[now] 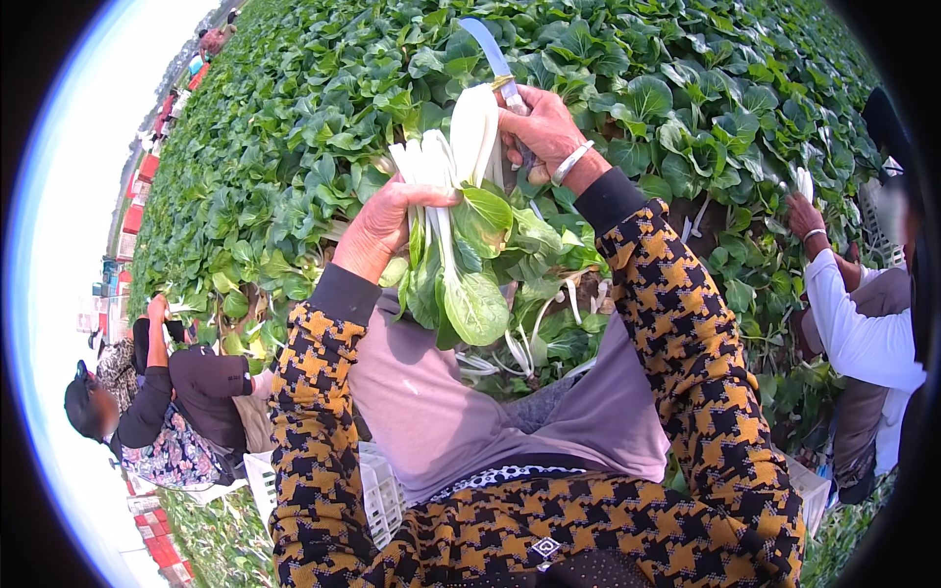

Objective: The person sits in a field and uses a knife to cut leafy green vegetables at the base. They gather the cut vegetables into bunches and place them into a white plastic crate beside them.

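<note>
Several heads of bok choy [474, 132], white stalks up and green leaves hanging down, are gathered in my left hand [376, 220] above my lap. The thumb lies across their stalks. My right hand [548, 131], a silver bangle on its wrist, grips a knife [489, 45] whose curved blade points up and away. A yellowish band circles the knife near the base of its blade, and my fingers partly hide the handle. The right fingertips are against the largest white head, beside the knife. One broad leaf [476, 312] droops over my left thigh.
Dense rows of growing bok choy [647, 95] spread ahead. Trimmed leaves and stalks [522, 353] litter the ground between my knees. White plastic crates [382, 489] stand behind me. A co-worker [191, 411] sits at left, another [860, 316] at right. Red crates [134, 219] line the far left.
</note>
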`<act>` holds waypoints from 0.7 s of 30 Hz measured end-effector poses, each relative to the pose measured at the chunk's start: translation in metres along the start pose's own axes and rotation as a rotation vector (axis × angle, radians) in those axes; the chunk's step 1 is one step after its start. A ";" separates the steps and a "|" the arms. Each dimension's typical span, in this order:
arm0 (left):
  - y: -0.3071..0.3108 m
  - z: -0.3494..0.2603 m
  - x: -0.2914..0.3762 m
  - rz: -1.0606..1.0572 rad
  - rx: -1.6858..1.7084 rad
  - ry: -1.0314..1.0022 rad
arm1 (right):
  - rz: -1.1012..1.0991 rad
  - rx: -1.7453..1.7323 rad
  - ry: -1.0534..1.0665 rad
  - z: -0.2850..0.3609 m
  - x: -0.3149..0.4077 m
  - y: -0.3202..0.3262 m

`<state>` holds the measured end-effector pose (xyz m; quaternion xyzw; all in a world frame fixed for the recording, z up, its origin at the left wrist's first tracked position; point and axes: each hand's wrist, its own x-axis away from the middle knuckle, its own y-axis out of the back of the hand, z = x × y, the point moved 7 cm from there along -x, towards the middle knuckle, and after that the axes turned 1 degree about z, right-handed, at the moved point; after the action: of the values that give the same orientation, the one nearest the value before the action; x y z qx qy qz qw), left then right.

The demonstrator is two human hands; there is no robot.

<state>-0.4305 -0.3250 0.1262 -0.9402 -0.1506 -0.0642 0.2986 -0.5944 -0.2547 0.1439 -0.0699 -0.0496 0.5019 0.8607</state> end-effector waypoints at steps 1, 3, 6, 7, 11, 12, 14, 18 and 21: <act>0.003 0.001 0.001 -0.058 -0.024 0.016 | 0.020 -0.055 -0.001 -0.002 -0.001 -0.005; 0.002 0.001 0.001 -0.045 0.002 0.011 | -0.038 -0.120 -0.041 -0.007 -0.002 -0.005; 0.008 -0.001 0.001 -0.113 -0.010 -0.014 | -0.086 -0.136 -0.002 -0.005 -0.001 -0.002; 0.010 -0.002 0.000 -0.128 -0.006 -0.032 | -0.120 -0.149 0.005 -0.004 0.000 0.001; 0.016 0.002 -0.010 -0.122 -0.056 -0.032 | -0.149 -0.069 0.123 0.005 0.003 0.003; 0.016 0.003 -0.011 -0.124 -0.065 -0.054 | -0.136 -0.021 0.143 0.007 0.003 0.000; 0.015 0.001 -0.016 -0.124 -0.123 -0.118 | -0.101 0.063 0.178 0.009 0.004 -0.009; 0.014 0.011 -0.023 -0.128 -0.131 -0.084 | -0.101 0.163 0.164 0.002 0.003 -0.015; 0.015 0.012 -0.026 -0.130 -0.105 -0.074 | -0.110 0.117 0.136 -0.004 0.000 -0.012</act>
<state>-0.4494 -0.3357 0.1027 -0.9445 -0.2188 -0.0566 0.2385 -0.5831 -0.2609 0.1420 -0.0506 0.0343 0.4501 0.8909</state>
